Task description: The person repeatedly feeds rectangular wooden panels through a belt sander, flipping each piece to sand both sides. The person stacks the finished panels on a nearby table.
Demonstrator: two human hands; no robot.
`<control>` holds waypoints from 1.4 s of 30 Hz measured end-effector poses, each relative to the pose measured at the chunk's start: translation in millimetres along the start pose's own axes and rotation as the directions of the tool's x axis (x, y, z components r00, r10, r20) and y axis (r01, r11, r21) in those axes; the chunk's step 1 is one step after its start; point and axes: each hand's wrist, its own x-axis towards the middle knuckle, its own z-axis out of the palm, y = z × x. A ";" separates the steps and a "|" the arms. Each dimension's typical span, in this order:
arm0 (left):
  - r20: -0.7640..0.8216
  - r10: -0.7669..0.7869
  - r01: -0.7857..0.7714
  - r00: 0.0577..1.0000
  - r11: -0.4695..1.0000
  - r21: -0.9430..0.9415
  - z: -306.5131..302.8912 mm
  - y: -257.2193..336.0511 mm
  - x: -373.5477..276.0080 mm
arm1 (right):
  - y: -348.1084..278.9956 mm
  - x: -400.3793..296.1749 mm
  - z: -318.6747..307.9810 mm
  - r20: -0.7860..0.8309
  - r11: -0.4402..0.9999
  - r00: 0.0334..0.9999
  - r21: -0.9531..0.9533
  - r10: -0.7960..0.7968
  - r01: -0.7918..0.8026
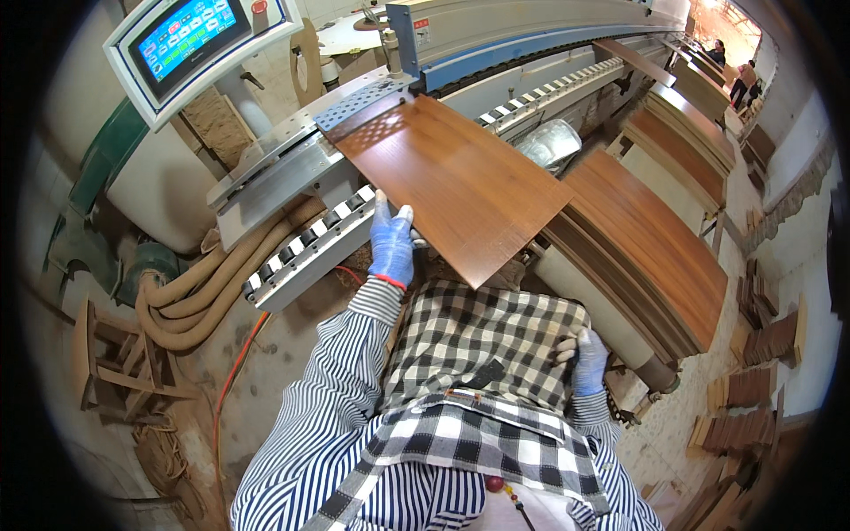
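Observation:
A brown wood-grain panel (458, 186) lies slanting before me, its far end on the metal infeed table of an edge-banding machine (279, 192). My left hand (392, 245), in a blue-and-white work glove, has its fingertips at the panel's left edge. Some of those fingers are partly hidden by the panel, and I cannot tell whether they grip it. At the right side of my checked apron (485, 345) is my gloved right hand (590, 362), fingers loosely bent and apart, with nothing seen in it. A stack of similar panels (657, 245) stands to the right.
A roller support rail (309, 242) juts out left of the panel. Above it hangs a control panel with a lit screen (189, 40). Ribbed hoses (166, 318) and a red cable (232, 372) are at left. More panel stacks (687, 139) line the right; people (742, 83) are far off.

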 end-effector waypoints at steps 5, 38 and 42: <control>0.023 0.022 -0.022 0.999 1.000 -0.014 37.5 -16.5 27.9 | -48.9 -7.0 -38.2 -0.121 0.968 0.983 0.189 -0.141 0.162; 0.253 -0.297 0.253 0.921 0.948 0.192 117.8 -109.4 -6.2 | -81.5 -20.8 -304.3 -0.735 0.981 0.654 -0.087 -0.179 0.172; 0.115 -0.232 0.227 0.966 0.972 0.059 70.1 -93.0 -44.4 | -60.4 -47.4 -296.2 -0.570 0.932 0.744 -0.296 -0.349 0.210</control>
